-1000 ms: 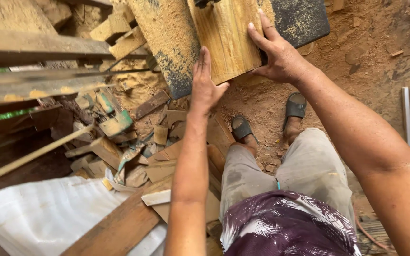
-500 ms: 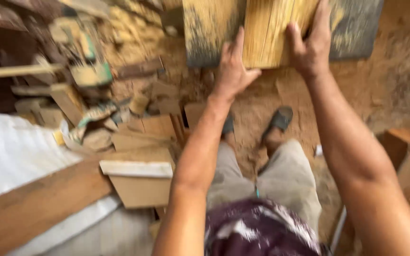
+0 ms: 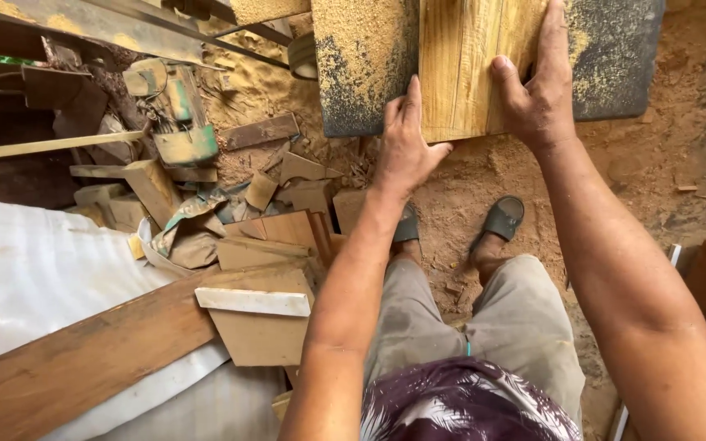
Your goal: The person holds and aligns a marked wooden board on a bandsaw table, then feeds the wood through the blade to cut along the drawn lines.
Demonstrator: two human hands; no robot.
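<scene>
Left hand: the left hand (image 3: 406,143) is laid flat, fingers spread, against the near left corner of the yellow wooden board (image 3: 471,65); nothing is gripped, the palm only presses the edge.
Right hand: the right hand (image 3: 537,90) is spread open on top of the board, fingers pointing away, thumb hooked over the near edge; the board is pinned rather than clasped.
Board: it lies flat on the dark, sawdust-covered desk (image 3: 361,73), its near end just over the desk's edge.
Change: compared with a second ago, the left hand has been brought up from below the board's end to its corner, and the right hand has been moved further onto the top face; the board appears more squarely seated on the desk.
Meaning: the board is judged to be steadied and lined up under both palms, with control now from above.
Surroundings: offcuts (image 3: 263,327) and a long plank (image 3: 83,359) are heaped on the left; sandalled feet (image 3: 500,220) stand on the sawdust floor (image 3: 680,163).
</scene>
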